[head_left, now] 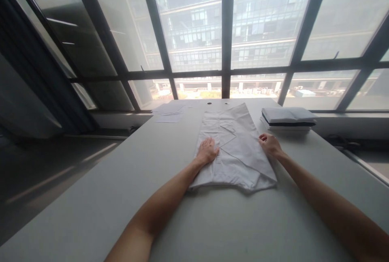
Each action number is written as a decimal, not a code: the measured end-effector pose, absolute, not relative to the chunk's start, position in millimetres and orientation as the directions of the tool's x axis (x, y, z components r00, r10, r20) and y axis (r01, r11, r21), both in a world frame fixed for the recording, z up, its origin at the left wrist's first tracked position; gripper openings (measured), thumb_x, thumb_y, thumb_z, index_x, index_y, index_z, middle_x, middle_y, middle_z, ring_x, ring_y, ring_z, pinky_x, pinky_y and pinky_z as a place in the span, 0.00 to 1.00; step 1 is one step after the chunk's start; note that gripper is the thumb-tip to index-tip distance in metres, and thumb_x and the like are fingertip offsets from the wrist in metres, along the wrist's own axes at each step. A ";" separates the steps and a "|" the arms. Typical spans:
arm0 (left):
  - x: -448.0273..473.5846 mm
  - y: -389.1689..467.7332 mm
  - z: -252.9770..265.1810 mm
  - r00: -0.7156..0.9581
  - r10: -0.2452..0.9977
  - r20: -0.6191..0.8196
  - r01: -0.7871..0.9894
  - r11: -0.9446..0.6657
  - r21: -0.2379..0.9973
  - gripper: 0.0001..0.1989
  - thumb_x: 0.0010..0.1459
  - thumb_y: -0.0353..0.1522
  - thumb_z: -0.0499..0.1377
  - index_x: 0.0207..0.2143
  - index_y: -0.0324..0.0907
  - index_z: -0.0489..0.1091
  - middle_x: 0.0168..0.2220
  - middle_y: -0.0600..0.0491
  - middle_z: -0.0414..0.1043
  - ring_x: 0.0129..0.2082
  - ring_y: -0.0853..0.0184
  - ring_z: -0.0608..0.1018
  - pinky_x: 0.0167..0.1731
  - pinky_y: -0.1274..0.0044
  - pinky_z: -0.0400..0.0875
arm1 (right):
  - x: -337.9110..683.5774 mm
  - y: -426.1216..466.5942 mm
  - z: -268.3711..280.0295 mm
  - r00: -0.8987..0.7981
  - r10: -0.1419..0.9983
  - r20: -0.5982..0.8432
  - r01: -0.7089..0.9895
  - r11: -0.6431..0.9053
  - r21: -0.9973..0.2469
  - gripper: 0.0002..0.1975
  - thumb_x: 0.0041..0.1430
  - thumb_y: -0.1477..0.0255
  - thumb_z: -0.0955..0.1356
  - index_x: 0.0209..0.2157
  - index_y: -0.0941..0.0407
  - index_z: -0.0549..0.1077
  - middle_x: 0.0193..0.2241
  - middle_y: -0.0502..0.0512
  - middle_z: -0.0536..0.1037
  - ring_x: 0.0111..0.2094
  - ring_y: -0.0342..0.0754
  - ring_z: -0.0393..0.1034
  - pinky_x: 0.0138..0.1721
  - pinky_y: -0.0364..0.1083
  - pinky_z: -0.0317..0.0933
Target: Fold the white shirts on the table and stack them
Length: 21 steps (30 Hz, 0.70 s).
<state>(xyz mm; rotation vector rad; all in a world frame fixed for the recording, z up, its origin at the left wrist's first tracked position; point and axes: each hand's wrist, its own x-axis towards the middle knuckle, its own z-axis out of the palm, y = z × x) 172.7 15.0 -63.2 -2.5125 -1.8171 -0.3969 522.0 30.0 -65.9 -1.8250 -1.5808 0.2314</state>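
Note:
A white shirt [240, 144] lies partly folded on the table, with a creased flap laid slantwise across its middle. My left hand [208, 151] rests flat on the left part of the cloth, its fingers stretched out. At the shirt's right edge, my right hand [270, 145] has its thumb and fingers pinched together on the cloth. The shirt's lower edge is wavy, and its lower right corner sticks out to a point.
The white table [127, 197] runs up to a large framed window [197, 18]. Folded white cloths [287, 115], with a dark layer among them, are stacked at the back right. Sheets of paper [168, 112] lie at the back left. A dark curtain [39, 67] hangs on the left.

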 end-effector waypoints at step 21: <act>165.7 18.2 -50.4 0.253 0.927 0.276 0.859 -0.347 0.377 0.18 0.62 0.30 0.61 0.55 0.40 0.74 0.59 0.43 0.73 0.61 0.59 0.73 0.62 0.71 0.63 | 497.5 -1.1 -66.9 -0.108 0.983 0.147 0.982 0.129 -0.141 0.24 0.68 0.71 0.60 0.63 0.56 0.71 0.67 0.65 0.66 0.69 0.61 0.56 0.67 0.69 0.47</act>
